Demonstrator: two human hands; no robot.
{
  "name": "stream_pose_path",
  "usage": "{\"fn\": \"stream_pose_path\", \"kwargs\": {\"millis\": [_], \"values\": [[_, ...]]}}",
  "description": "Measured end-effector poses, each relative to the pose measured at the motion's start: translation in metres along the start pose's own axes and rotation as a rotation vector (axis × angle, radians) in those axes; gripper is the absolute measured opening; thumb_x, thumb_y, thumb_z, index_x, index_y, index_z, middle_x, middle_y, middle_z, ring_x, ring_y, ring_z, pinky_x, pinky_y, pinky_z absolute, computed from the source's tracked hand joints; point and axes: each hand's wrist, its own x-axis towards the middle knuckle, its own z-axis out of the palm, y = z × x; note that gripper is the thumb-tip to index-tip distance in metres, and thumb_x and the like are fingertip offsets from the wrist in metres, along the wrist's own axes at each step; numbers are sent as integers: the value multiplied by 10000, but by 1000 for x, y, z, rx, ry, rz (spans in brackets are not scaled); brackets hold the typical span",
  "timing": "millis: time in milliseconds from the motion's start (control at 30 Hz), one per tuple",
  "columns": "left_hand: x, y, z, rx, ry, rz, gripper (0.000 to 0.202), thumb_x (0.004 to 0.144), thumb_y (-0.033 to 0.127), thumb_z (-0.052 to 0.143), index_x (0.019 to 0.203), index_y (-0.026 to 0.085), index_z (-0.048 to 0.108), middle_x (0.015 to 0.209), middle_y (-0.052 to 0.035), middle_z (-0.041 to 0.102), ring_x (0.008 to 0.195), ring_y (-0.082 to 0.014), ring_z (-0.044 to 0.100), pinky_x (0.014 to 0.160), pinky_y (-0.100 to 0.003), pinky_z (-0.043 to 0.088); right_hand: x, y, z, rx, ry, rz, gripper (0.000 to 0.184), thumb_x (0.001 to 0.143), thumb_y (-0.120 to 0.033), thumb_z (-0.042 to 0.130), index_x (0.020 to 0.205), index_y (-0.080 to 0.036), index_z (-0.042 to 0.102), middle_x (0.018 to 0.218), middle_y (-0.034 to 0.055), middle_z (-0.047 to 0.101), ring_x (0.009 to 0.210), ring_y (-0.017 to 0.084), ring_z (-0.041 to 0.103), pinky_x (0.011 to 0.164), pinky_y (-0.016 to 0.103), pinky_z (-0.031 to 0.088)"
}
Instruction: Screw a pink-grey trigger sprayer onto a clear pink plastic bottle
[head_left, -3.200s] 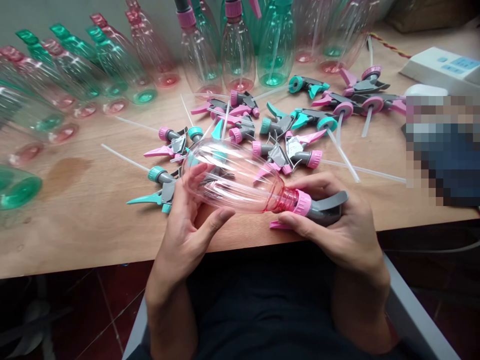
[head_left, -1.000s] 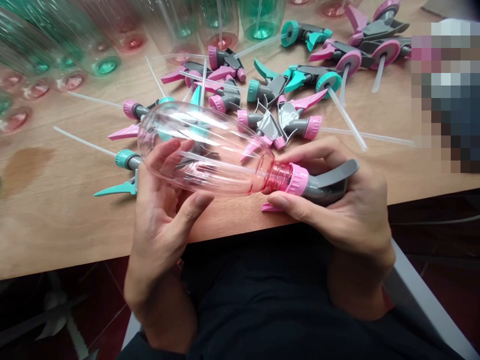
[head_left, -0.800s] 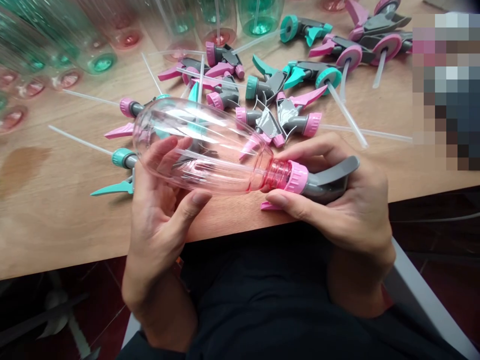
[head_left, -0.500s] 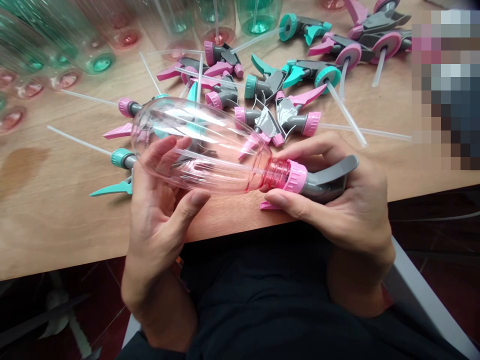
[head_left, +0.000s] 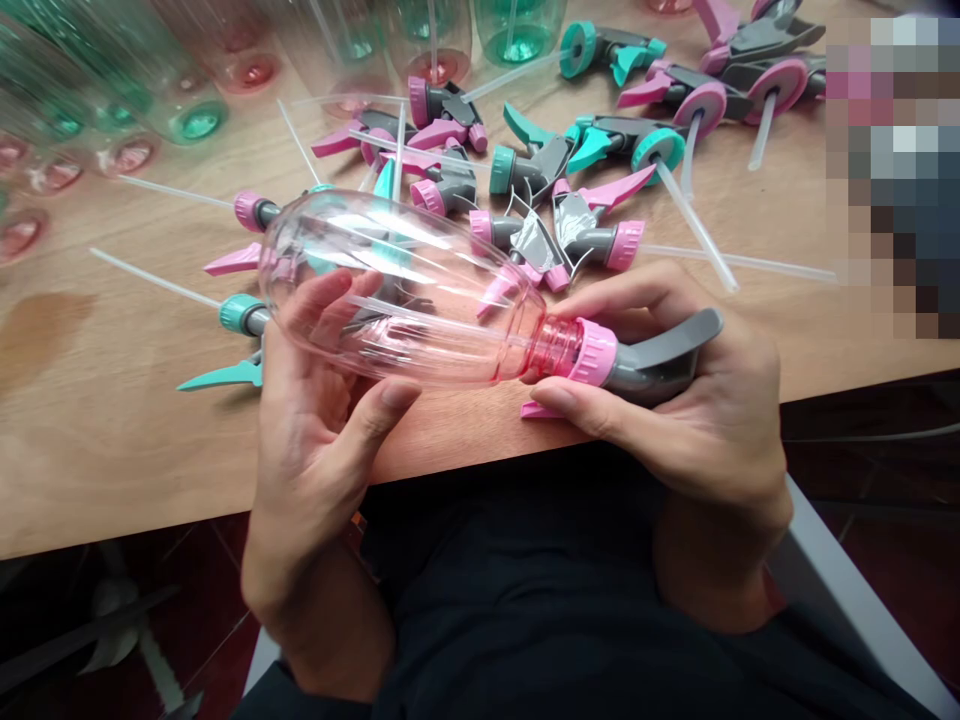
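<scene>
A clear pink bottle lies tilted on its side above the table's front edge, its neck to the right. My left hand cradles the body, fingers behind and below it, thumb in front. Around a grey spray trigger head with a pink collar, my right hand is closed, finger and thumb by the collar. The collar sits at the red-tinted threaded neck; how far it is screwed on I cannot tell. A thin clear tube runs inside the bottle.
Several loose pink and teal spray heads with tubes, such as a teal one at left and a pink one behind the bottle, lie on the wooden table. Green and pink bottles stand at the back left. A blurred-out patch covers the right.
Almost nothing differs. The view has shifted very slightly, and both hands keep the same hold on the bottle and the spray head.
</scene>
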Motion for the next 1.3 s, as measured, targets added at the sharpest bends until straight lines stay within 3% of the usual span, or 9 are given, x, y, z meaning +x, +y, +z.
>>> {"fn": "stream_pose_path", "kwargs": {"millis": [133,333,467,867,1033,1133,1300], "values": [[0,4,2,-4,13,-30,660,910,391,854,1503,304,577,1543,-38,627,1508,-271,552,1207,-443,538,-1,0,0,-13,0,4,357,806,-159,952,1061,-252,720,1102,-8,837,1046,214,817,905,283,674],[0,10,4,-36,25,-60,602,926,376,847,1470,305,598,1517,6,638,1474,-174,573,1177,-295,542,-1,-1,-1,-29,-6,26,347,815,-199,953,1067,-258,721,1127,-1,833,1031,226,821,930,320,674],[0,11,6,-52,29,-77,582,933,369,844,1459,317,601,1513,28,637,1458,-143,581,1165,-257,538,-1,-2,-1,-42,-9,35,339,823,-218,951,1070,-265,724,1103,-8,833,1020,224,824,918,318,674],[1,6,3,-6,13,-67,679,896,463,854,1491,294,574,1543,-51,612,1517,-306,530,1230,-519,508,0,-1,-2,-19,-5,12,353,806,-179,960,1063,-250,728,1097,-21,816,1011,183,805,908,245,660],[0,2,0,-6,10,-53,650,909,428,845,1497,345,581,1550,-49,599,1515,-331,533,1240,-576,488,-1,2,-2,40,-24,19,372,817,-193,954,1107,-231,725,1132,-16,822,1014,162,798,890,214,649],[-1,4,0,5,30,-96,661,900,416,855,1497,354,577,1561,-54,581,1557,-351,477,1266,-602,448,-2,4,-1,54,-27,30,366,823,-186,946,1105,-238,720,1116,-21,821,1019,167,799,895,219,644],[-3,13,4,-15,77,-196,658,883,393,874,1468,325,581,1548,-67,594,1525,-347,509,1290,-588,407,-3,4,-2,67,-46,64,372,824,-206,944,1119,-259,724,1081,-16,818,999,205,804,861,257,660]]}}
